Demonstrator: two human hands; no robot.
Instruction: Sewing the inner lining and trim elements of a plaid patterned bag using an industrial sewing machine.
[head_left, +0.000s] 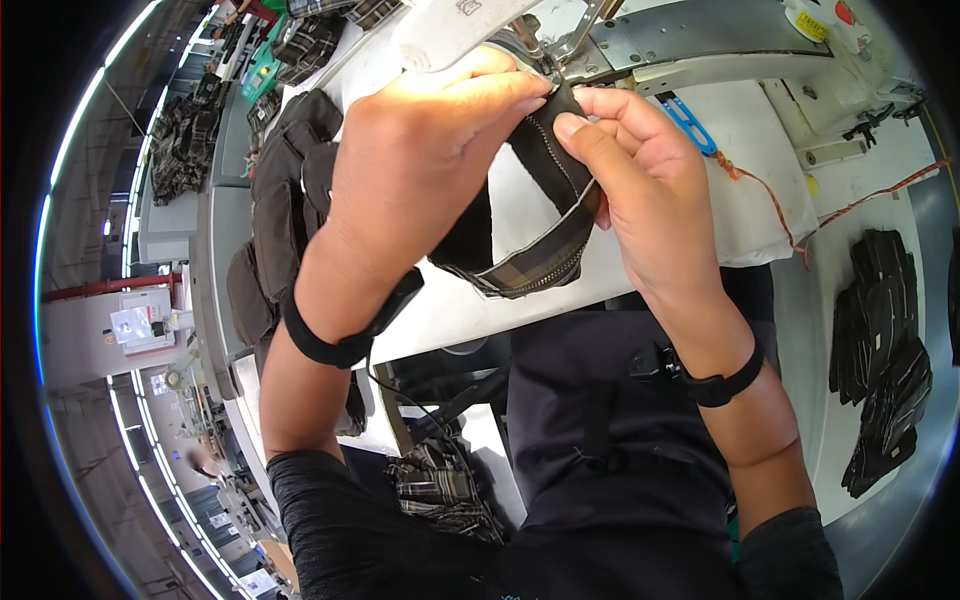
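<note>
A dark fabric loop [535,275] with a stitched edge and a brownish plaid strip hangs over the front of the white sewing table [440,315]. My left hand [425,135] is closed in a pinch at the loop's upper end, close to the sewing machine's presser foot [556,62]; its fingertips partly hide the cloth. On the other side of the same end, my right hand [645,165] grips the fabric between thumb and bent fingers. The sewing machine's arm [465,28] reaches over my left hand. Just right of my right fingers lie blue thread snips [687,122] tied to an orange cord.
Dark brown sewn pieces [285,200] are heaped along the table's left side. Stacked dark pieces [880,330] lie at the right. Plaid cloth [440,485] sits below the table. The metal machine bed [700,40] spans the far side.
</note>
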